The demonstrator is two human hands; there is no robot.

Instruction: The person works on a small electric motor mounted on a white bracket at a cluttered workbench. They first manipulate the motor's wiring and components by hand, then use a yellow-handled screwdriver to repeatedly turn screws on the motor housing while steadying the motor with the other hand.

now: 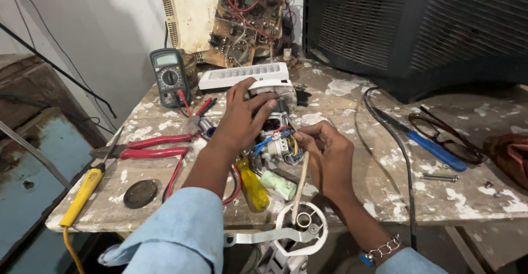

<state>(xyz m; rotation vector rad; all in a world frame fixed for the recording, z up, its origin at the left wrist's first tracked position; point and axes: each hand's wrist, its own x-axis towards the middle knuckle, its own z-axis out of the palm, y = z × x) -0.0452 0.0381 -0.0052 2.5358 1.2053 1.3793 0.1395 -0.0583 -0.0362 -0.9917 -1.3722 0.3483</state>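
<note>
From the head camera: the left hand [242, 117] is clamped over the top of a small motor assembly [278, 125], fingers curled round its white housing, so the unit sits under and just right of the palm on the paint-spattered workbench [385, 169]. The right hand [327, 156] comes in from the other side, fingertips pinched on the coloured wires [283, 139] at the motor's lower end, touching them, with a thin pale stick [300, 189] running down from that grip. Just below lies a yellow-handled screwdriver [253, 189]; red-handled pliers [154, 146] sit well left, a multimeter [169, 76] behind them, a blue-handled tool [437, 150] far right.
</note>
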